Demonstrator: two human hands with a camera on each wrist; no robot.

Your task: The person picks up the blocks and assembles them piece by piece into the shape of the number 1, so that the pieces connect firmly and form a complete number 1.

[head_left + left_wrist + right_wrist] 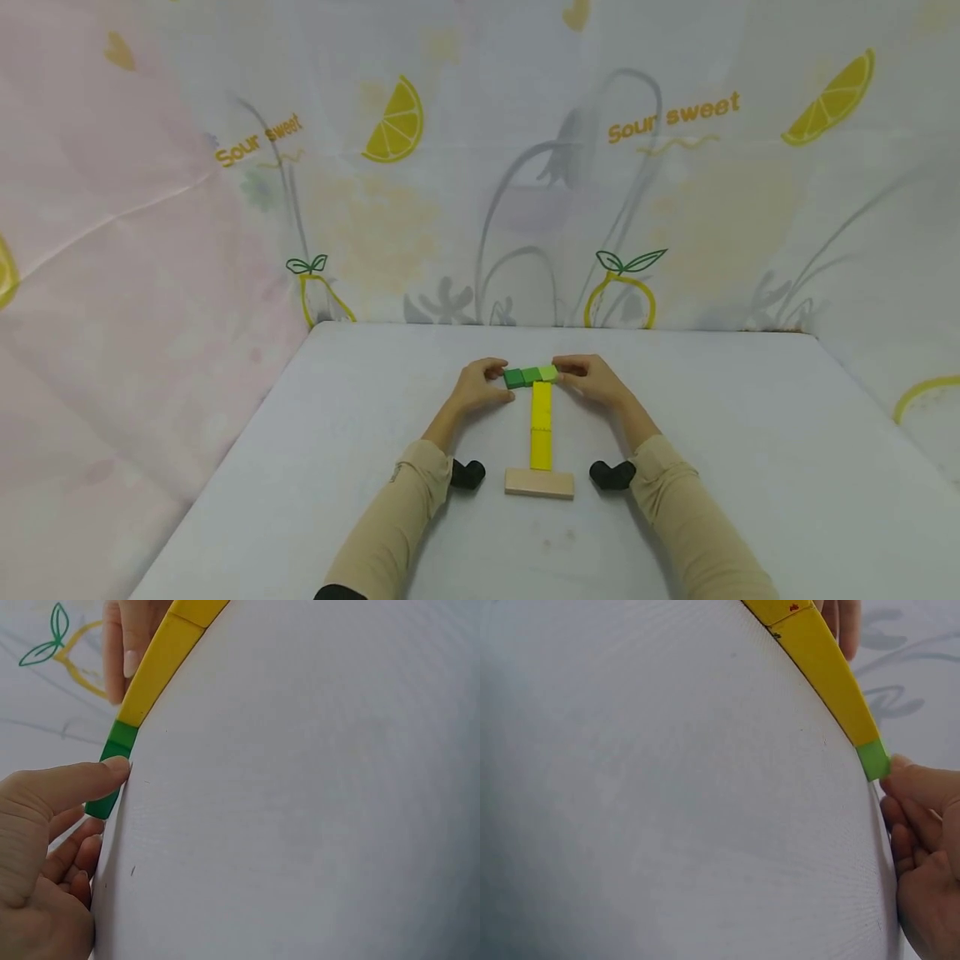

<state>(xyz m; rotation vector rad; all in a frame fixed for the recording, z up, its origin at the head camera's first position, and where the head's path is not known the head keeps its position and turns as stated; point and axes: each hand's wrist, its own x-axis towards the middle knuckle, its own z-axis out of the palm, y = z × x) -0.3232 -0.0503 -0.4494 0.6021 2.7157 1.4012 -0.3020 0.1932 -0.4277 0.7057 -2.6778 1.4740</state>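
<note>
A row of three green blocks lies at the far end of a yellow line, with a dark green block [513,379] at left, a mid-green block [531,375] between and a light green block [549,373] at right. My left hand [482,385] is around the row's left end, thumb and forefinger spread on either side of the dark green block. With its thumb and forefinger my right hand [596,382] pinches the right end of the light green block. Two yellow blocks [541,425] lie end to end between the row and a plain wooden block [538,483].
White cloth covers the table [750,467]. Behind it hangs a patterned curtain [510,192] with lemons and lettering. Black wrist mounts [612,475] stick inward from both sleeves, on either side of the wooden block.
</note>
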